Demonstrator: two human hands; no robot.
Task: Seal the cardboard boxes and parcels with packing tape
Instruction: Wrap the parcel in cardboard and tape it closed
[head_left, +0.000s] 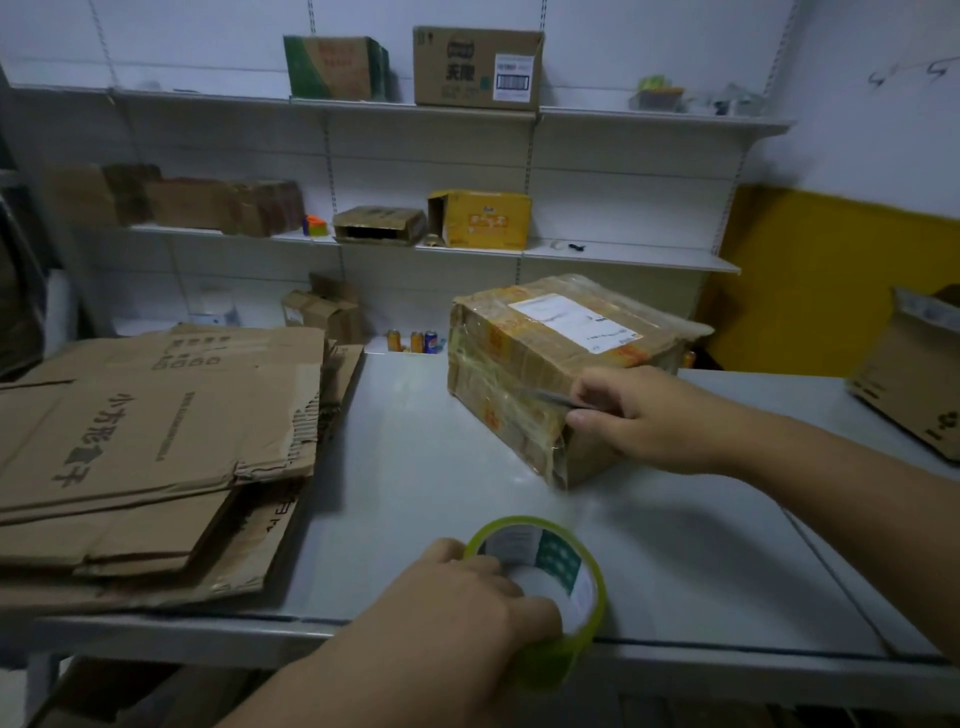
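A brown cardboard parcel (540, 358), wrapped in clear tape and bearing a white label, sits on the grey table (415, 467). My right hand (639, 415) rests against its near right corner and grips a thin metal blade (550, 397) laid on the parcel's side. My left hand (467, 597) holds a roll of packing tape (561, 566) with a yellow-green rim near the table's front edge. A clear strip of tape runs from the roll up to the parcel's lower corner.
A stack of flattened cardboard (156, 441) covers the left of the table. An open box (914, 374) stands at the right edge. White shelves (467, 249) behind hold several boxes, and drink cans (415, 341) stand behind the table.
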